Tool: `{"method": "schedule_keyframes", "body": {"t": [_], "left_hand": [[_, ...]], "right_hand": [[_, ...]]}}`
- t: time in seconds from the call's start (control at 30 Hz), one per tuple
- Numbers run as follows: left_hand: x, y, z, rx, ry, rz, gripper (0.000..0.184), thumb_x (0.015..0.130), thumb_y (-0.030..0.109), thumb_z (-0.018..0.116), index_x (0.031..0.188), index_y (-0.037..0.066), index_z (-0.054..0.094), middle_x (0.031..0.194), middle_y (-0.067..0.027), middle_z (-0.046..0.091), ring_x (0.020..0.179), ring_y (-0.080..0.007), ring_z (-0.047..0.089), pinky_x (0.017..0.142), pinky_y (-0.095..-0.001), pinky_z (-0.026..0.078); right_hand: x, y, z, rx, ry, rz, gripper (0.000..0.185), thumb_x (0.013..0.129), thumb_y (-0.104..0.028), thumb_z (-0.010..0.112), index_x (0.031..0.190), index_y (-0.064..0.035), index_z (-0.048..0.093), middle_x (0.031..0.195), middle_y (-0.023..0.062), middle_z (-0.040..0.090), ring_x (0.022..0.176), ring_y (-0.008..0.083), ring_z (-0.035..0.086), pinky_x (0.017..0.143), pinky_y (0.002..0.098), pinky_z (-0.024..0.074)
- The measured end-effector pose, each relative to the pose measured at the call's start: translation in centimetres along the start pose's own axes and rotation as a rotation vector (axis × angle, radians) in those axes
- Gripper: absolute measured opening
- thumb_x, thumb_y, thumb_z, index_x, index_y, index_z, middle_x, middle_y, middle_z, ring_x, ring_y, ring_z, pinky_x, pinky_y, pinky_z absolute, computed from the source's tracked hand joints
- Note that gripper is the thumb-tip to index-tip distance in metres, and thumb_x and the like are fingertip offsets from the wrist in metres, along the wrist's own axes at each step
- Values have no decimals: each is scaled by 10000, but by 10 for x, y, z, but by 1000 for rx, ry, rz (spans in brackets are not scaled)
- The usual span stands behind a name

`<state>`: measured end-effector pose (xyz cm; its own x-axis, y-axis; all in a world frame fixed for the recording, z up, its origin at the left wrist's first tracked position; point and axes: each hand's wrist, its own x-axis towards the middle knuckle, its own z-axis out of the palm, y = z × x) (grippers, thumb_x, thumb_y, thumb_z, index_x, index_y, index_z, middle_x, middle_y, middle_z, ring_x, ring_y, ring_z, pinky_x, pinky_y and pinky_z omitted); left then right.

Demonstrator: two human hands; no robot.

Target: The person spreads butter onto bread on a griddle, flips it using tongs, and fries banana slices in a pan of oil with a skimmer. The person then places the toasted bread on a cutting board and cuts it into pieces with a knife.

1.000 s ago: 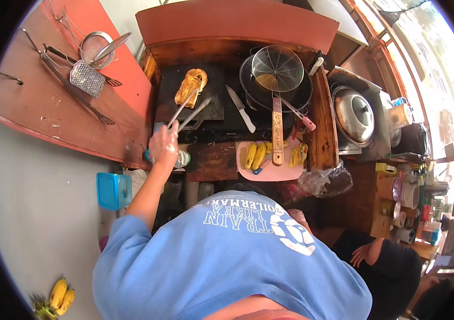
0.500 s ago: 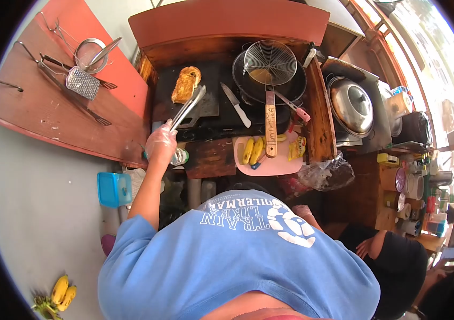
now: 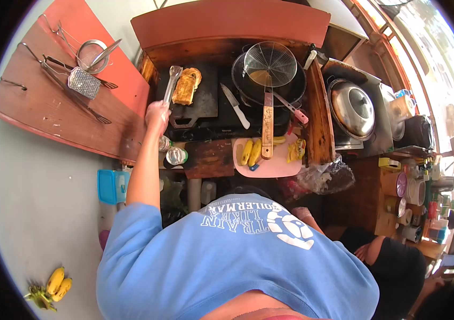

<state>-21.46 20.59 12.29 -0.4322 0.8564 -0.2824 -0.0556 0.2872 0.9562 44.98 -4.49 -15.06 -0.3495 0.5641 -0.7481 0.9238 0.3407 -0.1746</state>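
L hand (image 3: 157,113) is gripping tongs (image 3: 172,85) just beside toast (image 3: 186,86); R hand (image 3: 301,213) mostly hidden, fingers can't tell. Sideways nudge poss. risking toast sliding off griddle (image 3: 206,100).

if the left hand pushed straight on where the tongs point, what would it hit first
Probably the wooden back wall beyond the griddle: the tongs in the left hand point past the toast, though depth and height are unclear.

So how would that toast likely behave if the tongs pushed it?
The toast looks browned, so it's probably firm outside. Its broad, flat shape suggests it would slide rather than roll on the griddle.
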Motion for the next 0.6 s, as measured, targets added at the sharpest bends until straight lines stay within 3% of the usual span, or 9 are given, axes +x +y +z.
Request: {"method": "schedule_keyframes", "body": {"t": [0.03, 0.07, 0.13, 0.27, 0.33, 0.37, 0.43, 0.5, 0.6], "left_hand": [[25, -7, 6, 52, 20, 10, 167, 955, 112, 555, 789, 114, 536, 559, -3, 457, 420, -124, 422, 364, -266, 310], [49, -20, 11, 51, 19, 12, 167, 955, 112, 555, 789, 114, 536, 559, -3, 457, 420, -124, 422, 364, -266, 310], [103, -59, 16, -206, -142, 218, 211, 930, 101, 556, 721, 115, 528, 555, -30, 481, 455, -145, 470, 404, -295, 363], [69, -13, 51, 391, 248, 188, 208, 877, 92, 583, 671, 71, 602, 579, -60, 545, 494, -135, 504, 478, -310, 398], [80, -30, 50, 316, 214, 193, 183, 869, 104, 596, 695, 57, 620, 592, -55, 561, 508, -134, 524, 478, -311, 397], [84, -34, 45, 167, 47, 112, 159, 861, 105, 610, 716, 42, 628, 609, -49, 574, 530, -142, 550, 484, -314, 397], [72, -29, 48, 35, -109, 10, 139, 853, 106, 625, 738, 27, 636, 626, -42, 586, 553, -150, 576, 490, -316, 398], [66, -26, 55, 81, 129, 195, 110, 849, 87, 634, 766, 14, 628, 621, -28, 559, 559, -161, 563, 503, -321, 394], [73, -38, 63, 108, 60, 165, 109, 859, 88, 627, 774, 19, 639, 640, -31, 577, 555, -132, 537, 501, -316, 390]], "right_hand": [[-4, 0, -4, -1, 2, 0, 194, 804, -202, 612, 902, -108, 750, 939, 144, 732, 889, 287, 724, 741, 405, 571], [-13, -2, -11, 259, 48, 73, 179, 805, -192, 618, 893, -104, 746, 901, 132, 731, 829, 271, 721, 707, 396, 569], [-12, 8, 0, 522, 189, 118, 135, 809, -145, 621, 864, -88, 730, 785, 105, 708, 674, 218, 690, 610, 367, 550], [-19, 5, 9, 900, 252, 193, 128, 802, -124, 624, 861, -82, 729, 771, 114, 704, 675, 221, 689, 604, 368, 548], [-22, 2, 16, 937, 251, 249, 136, 786, -105, 635, 874, -77, 734, 801, 143, 716, 742, 262, 711, 642, 394, 562], [-23, 0, 18, 951, 252, 268, 140, 780, -99, 639, 878, -75, 736, 812, 153, 720, 764, 275, 718, 655, 402, 566], [-19, -2, 22, 93, 53, 106, 182, 755, -99, 662, 915, -71, 742, 931, 179, 727, 897, 330, 717, 741, 437, 577], [-20, 3, 42, 132, 41, 113, 208, 750, -100, 667, 941, -65, 741, 991, 187, 717, 951, 339, 704, 783, 442, 574], [-20, 11, 74, 199, 52, 102, 254, 746, -98, 672, 987, -54, 740, 1086, 193, 700, 1028, 342, 685, 846, 440, 570]]}}
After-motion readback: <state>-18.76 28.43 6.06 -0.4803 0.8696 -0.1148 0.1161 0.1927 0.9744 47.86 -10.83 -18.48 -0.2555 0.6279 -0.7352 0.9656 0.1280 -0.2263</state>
